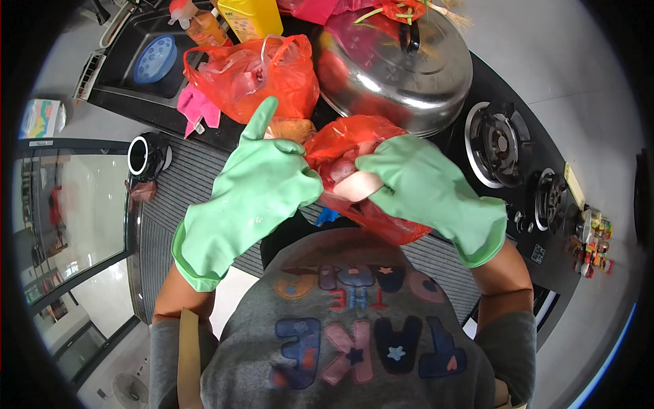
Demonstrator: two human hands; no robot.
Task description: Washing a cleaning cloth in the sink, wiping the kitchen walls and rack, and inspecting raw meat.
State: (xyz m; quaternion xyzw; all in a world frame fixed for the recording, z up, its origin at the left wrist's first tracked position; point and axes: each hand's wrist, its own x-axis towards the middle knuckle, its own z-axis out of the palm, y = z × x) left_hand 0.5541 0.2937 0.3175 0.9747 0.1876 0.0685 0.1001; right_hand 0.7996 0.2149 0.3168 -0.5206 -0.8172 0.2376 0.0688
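Observation:
Both my hands wear long pale green rubber gloves. My left hand (273,168) is closed on the left edge of a red plastic bag (357,128), its index finger pointing up and away. Inside the bag's opening lies raw meat (342,168). My right hand (403,174) grips a pale, smooth piece of meat or skin (357,186) at the bag's right side. Just behind my left hand is a yellowish item in a clear bag (291,129). A second red plastic bag (296,87), holding raw meat, stands farther back on the counter.
A large lidded steel pot (357,76) stands behind the bags. Gas burners (498,145) are at the right. At the left are a sink (117,71) with a blue bowl (156,59) and a pink cloth (196,110). A yellow container (250,18) and an orange bottle (204,30) stand behind.

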